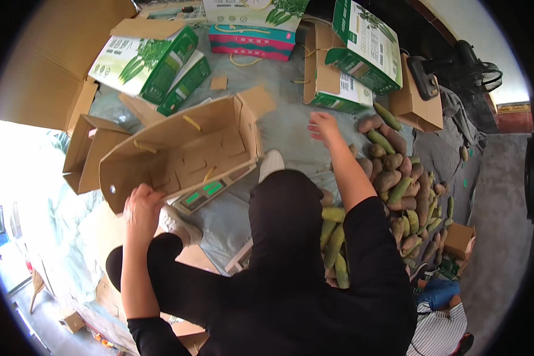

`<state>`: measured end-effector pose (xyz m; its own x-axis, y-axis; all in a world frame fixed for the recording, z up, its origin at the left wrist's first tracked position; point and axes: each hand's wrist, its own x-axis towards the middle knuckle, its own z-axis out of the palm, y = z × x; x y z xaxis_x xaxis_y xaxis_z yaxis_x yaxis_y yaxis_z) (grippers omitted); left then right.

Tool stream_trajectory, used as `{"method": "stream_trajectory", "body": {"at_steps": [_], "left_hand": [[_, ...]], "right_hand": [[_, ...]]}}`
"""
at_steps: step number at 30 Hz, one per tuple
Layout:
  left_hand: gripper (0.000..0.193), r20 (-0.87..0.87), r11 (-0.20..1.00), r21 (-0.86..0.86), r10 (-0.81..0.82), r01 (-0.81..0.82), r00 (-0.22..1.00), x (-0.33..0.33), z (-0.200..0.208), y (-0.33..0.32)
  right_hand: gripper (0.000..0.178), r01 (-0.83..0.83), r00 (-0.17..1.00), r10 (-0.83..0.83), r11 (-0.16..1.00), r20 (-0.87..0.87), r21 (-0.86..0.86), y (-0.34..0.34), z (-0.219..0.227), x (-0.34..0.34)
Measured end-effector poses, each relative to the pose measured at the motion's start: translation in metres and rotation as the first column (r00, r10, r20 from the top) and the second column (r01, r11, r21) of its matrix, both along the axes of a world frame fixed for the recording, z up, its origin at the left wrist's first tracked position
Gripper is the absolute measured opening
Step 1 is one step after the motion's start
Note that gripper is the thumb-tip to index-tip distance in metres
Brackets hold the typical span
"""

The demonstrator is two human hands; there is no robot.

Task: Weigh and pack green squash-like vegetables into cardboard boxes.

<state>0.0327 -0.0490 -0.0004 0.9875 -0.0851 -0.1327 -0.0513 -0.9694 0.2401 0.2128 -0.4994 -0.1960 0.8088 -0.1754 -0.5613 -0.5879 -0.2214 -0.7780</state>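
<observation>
Head view, looking down on a person seated at a packing spot on the floor.

Left hand (pixel 141 204), lower left of the frame: its grip is closed on the near rim of an open brown carton (pixel 181 151), which lies tipped on its side with the mouth toward the viewer. The carton interior shows only cardboard flaps; no produce is visible inside. A digital scale (pixel 203 193) with a green display sits just beneath the carton's lower edge.

Right hand (pixel 321 123), centre of the frame: extended with fingers loosely spread, holding nothing, hovering over the grey ground sheet (pixel 279 89) near the upper end of the heap of tubers (pixel 397 178). The heap, brown and green pieces mixed, runs down the right side of the frame and lies loose on the sheet.

Surroundings: several green-and-white printed boxes (pixel 148 62) lie at the upper left and upper centre, some flat, some opened. A dark fan (pixel 457 65) stands at the upper right. A small brown box (pixel 460 240) sits at the right edge of the heap.

Assessment: filling appears to be at its start. The carton is in hand but judged unfilled; the whole heap looks unsorted and unpacked.
</observation>
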Motion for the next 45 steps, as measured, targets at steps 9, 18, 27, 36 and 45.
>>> {"method": "stream_trajectory", "body": {"at_steps": [9, 18, 27, 36, 45], "left_hand": [[0.016, -0.140, 0.995, -0.064, 0.070, -0.080, 0.988, 0.021, 0.009, -0.007], [0.025, -0.228, 0.999, -0.035, 0.032, -0.042, 0.973, 0.041, -0.001, -0.008], [0.023, -0.246, 0.997, -0.054, 0.032, -0.047, 0.969, 0.053, -0.004, -0.008], [0.022, -0.219, 0.996, -0.081, 0.030, -0.048, 0.975, 0.058, 0.008, -0.018], [0.021, -0.230, 0.997, -0.066, 0.020, -0.037, 0.973, 0.061, 0.005, -0.018]], "right_hand": [[0.098, 0.759, 0.553, -0.703, 0.204, -0.448, 0.618, -0.046, -0.066, 0.087], [0.057, 0.602, 0.503, -0.814, 0.090, -0.289, 0.793, -0.036, -0.107, 0.139], [0.054, 0.683, 0.379, -0.899, 0.111, -0.220, 0.722, -0.053, -0.102, 0.178], [0.051, 0.201, 0.918, -0.293, 0.925, -0.269, -0.322, -0.099, -0.047, 0.124], [0.051, 0.075, 0.863, 0.492, 0.102, 0.116, -0.992, -0.097, 0.050, 0.199]]}}
